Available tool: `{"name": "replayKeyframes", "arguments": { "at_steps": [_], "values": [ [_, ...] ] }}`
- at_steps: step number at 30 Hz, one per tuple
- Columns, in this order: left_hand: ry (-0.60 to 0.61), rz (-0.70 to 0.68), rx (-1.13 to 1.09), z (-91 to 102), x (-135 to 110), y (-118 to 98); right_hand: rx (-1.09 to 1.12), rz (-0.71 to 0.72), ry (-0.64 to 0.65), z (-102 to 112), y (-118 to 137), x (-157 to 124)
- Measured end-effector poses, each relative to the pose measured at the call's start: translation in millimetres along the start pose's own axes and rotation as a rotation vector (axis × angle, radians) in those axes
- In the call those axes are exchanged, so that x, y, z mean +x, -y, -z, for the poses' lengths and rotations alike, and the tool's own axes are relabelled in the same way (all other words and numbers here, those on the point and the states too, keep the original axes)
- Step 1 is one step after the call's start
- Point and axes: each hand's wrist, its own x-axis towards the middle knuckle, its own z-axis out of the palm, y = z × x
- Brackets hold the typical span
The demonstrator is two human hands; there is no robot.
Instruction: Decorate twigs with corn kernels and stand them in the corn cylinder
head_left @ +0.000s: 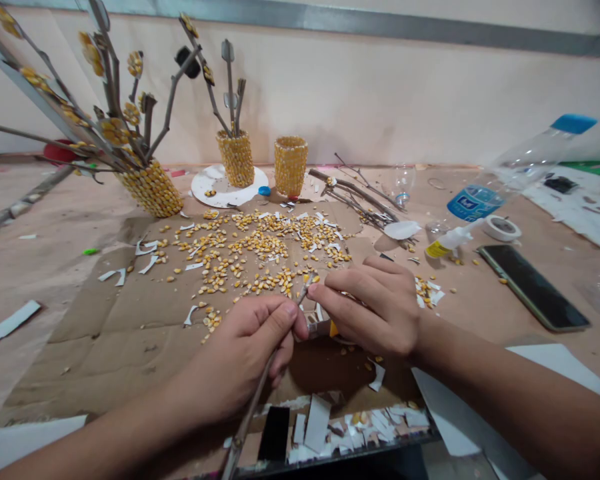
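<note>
My left hand (260, 340) is closed around a thin bare twig (250, 420), which slants from the bottom edge up to a tip between my two hands. At that tip is a small yellow piece like a corn kernel. My right hand (375, 303) sits just right of the tip, fingers curled and pressed together. Something yellow shows beneath its palm, mostly hidden, so what it grips cannot be made out. Beyond both hands, loose corn kernels (265, 247) and white paper scraps lie scattered over a flattened cardboard sheet (115, 340).
Kernel-covered cups (291, 167) stand at the back; a larger one (153, 190) at left is tilted and holds branches. On the right are loose twigs (360, 193), a glue bottle (447, 241), a tape roll (501, 228), a plastic bottle (480, 200) and a phone (533, 287).
</note>
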Motion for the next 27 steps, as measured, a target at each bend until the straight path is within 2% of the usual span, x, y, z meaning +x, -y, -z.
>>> {"name": "replayKeyframes", "arguments": {
  "at_steps": [6,11,14,18,21,24,27],
  "values": [
    [-0.013,-0.024,-0.027,0.4,-0.1,4.9,-0.024,-0.016,0.006,1.3,0.5,2.4],
    [-0.009,-0.028,-0.034,1.9,2.3,-1.1,0.008,-0.01,0.03,3.6,-1.6,2.4],
    [-0.001,-0.007,-0.031,5.6,5.1,-4.6,0.067,-0.03,-0.013,5.2,-2.9,0.7],
    [0.035,0.025,-0.068,8.5,7.0,-5.0,0.144,-0.315,-0.198,4.7,-6.1,-1.0],
    [0.064,0.018,-0.084,7.7,7.7,-3.5,0.15,-0.551,-0.268,2.2,-14.4,-2.4],
    [0.048,0.025,-0.094,7.3,9.4,-0.8,0.184,-0.727,-0.213,-2.4,-28.4,-7.4],
    [0.067,0.023,-0.121,9.8,12.2,4.0,0.243,-0.865,-0.062,-8.8,-42.4,-16.0]
  ]
}}
